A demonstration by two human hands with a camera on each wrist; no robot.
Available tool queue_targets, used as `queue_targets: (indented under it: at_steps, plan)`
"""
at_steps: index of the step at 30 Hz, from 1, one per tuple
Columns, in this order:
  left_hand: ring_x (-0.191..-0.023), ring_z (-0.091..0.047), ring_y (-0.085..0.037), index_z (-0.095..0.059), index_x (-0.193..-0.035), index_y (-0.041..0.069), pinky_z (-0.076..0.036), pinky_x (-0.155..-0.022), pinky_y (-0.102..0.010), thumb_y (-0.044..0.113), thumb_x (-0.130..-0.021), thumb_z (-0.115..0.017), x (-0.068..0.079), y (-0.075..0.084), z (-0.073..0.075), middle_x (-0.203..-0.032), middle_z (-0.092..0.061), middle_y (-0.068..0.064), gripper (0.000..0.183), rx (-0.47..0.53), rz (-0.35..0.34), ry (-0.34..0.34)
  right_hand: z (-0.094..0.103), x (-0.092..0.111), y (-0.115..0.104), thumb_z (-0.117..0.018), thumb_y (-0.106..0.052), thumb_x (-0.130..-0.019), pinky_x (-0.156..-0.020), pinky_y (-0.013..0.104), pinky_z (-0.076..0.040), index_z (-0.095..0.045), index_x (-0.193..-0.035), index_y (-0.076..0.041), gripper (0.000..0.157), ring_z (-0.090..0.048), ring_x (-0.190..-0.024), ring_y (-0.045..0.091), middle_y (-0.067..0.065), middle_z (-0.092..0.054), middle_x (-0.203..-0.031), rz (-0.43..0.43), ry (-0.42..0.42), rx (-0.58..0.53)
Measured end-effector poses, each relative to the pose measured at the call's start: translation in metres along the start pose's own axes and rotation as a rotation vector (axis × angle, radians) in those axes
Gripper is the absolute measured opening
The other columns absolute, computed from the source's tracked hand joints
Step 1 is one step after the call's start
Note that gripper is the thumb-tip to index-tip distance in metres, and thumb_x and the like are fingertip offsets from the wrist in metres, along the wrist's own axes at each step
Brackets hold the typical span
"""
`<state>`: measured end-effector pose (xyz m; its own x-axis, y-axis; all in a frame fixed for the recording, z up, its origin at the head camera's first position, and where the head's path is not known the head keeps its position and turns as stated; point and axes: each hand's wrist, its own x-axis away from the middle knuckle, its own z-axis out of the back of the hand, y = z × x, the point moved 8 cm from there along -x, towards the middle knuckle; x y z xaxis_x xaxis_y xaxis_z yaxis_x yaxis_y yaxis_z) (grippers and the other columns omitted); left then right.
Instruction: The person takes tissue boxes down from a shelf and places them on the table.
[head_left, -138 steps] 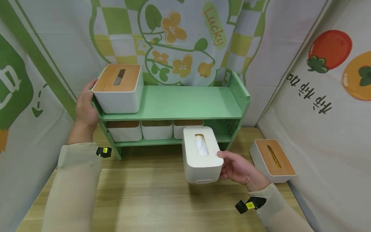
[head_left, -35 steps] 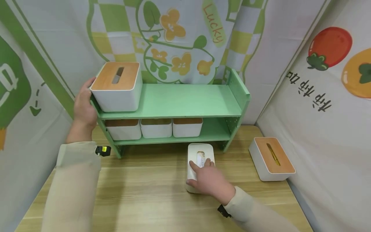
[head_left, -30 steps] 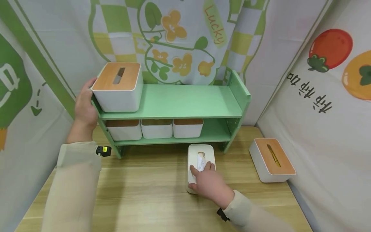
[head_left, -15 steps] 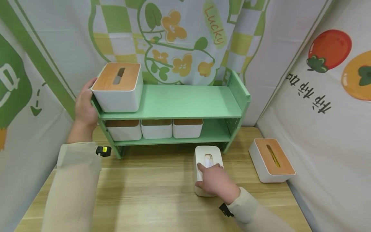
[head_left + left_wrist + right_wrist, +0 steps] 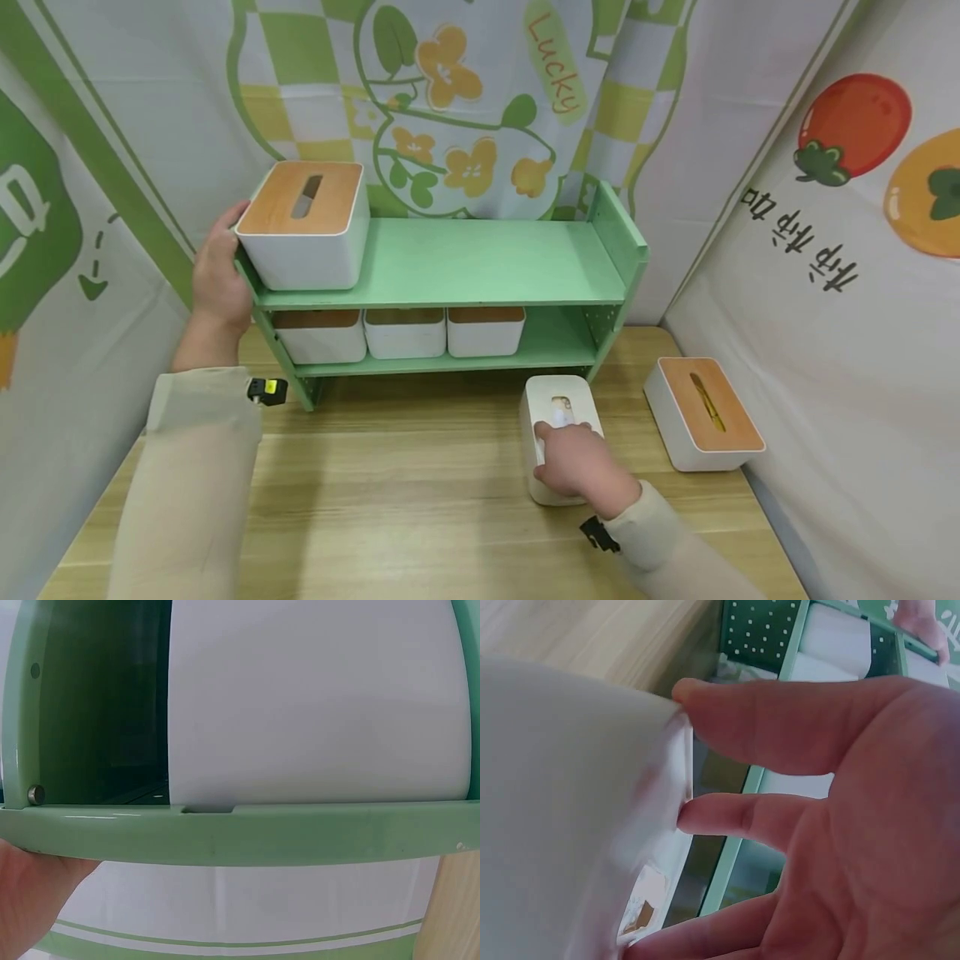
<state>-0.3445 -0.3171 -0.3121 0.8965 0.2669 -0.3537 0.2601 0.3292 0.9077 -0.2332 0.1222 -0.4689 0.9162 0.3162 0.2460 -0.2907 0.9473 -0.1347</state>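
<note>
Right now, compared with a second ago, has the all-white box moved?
Yes: in the head view, the all-white box has shifted right, toward the right end of the green shelf.

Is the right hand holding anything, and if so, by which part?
No clear grip: the right hand rests its fingertips on the top of the all-white box, its thumb at an edge.

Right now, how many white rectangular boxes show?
6: one wood-topped box atop the green shelving rack, three boxes below, one all-white box under the right hand, another wood-topped box at far right. More may hide.
</note>
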Motion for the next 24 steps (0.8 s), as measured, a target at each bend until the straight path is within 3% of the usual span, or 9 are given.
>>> queue_targets:
  at_steps: [18, 24]
  plan:
    - [-0.141, -0.026, -0.01, -0.033, -0.156, 0.032, -0.019, -0.112, -0.032, 0.035, -0.102, -0.013, 0.0, 0.001, -0.002, -0.158, -0.031, 0.009, 0.058, 0.002, 0.01, -0.014, 0.005, 0.011, 0.046, -0.071, -0.014, -0.081, -0.073, 0.052, -0.049, -0.057, -0.126, 0.0, 0.049, -0.06, -0.07, 0.033, 0.011, -0.064, -0.077, -0.041, -0.006, 0.016]
    - [-0.141, -0.026, -0.01, -0.033, -0.156, 0.032, -0.019, -0.112, -0.032, 0.035, -0.101, -0.014, 0.0, 0.0, -0.003, -0.158, -0.03, 0.009, 0.058, 0.014, 0.023, -0.014, 0.005, 0.014, 0.062, -0.069, -0.011, -0.081, -0.08, 0.054, -0.048, -0.055, -0.131, 0.001, 0.054, -0.062, -0.076, 0.034, 0.013, -0.066, -0.084, -0.066, -0.027, -0.011]
